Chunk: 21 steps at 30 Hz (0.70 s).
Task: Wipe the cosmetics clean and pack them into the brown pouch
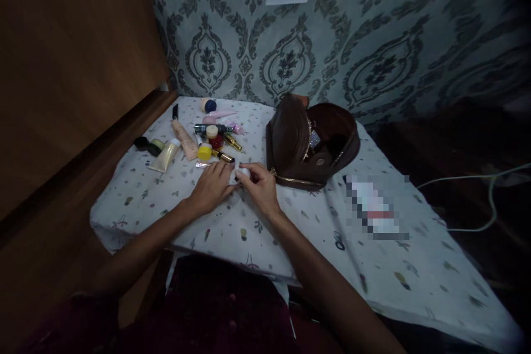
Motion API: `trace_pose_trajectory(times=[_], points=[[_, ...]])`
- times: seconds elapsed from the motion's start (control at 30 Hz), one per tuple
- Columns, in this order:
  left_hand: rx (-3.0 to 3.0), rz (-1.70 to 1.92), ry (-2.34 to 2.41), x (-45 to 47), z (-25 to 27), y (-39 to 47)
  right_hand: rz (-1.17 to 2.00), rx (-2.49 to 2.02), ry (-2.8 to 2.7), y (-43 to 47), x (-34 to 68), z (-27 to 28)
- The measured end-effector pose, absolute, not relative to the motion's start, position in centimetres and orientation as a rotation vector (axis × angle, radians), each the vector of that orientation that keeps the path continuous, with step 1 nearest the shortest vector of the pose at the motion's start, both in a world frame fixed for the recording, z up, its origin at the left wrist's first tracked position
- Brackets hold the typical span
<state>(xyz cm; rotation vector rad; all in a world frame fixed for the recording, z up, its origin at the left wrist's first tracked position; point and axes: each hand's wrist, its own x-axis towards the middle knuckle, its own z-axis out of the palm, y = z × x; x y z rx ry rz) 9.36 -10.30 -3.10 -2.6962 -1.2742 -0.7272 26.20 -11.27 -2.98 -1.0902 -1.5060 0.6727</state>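
My left hand (212, 187) and my right hand (260, 186) meet over a small white item (243, 172) on the patterned white cloth (290, 243). The right fingers pinch the white item; the left fingers touch its other side. Just beyond the hands lies a cluster of cosmetics: a yellow-capped jar (204, 151), a gold-and-black lipstick (223, 156), a red jar (216, 140), a dark tube (212, 128) and a beige tube (185, 139). An open brown bag (312, 144) stands to the right of the hands.
A cream tube (165, 156) and a black item (144, 144) lie at the cloth's left edge, by a wooden board (74, 66). A blurred flat object (375, 207) rests right of the bag. A pale cable (489, 193) runs at the far right. Patterned wallpaper (373, 38) lies behind.
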Motion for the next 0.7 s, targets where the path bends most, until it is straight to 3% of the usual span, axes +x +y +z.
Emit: trace_pose_trajectory(times=[0.27,0.53,0.7], points=[[-2.91,-0.824,-1.41,6.1,-4.2,-8.5,0.7,-1.041,-1.639,-11.3,26.3,-2.6],[-3.233,-1.121,-1.438,5.3,-3.8,-7.6,0.831,-1.116,-1.424,-11.2,26.5,-2.6],[-3.113,-0.955,-1.401,6.7,-2.9,-8.9,0.796,-1.124,-1.429,-11.2,26.5,-2.1]])
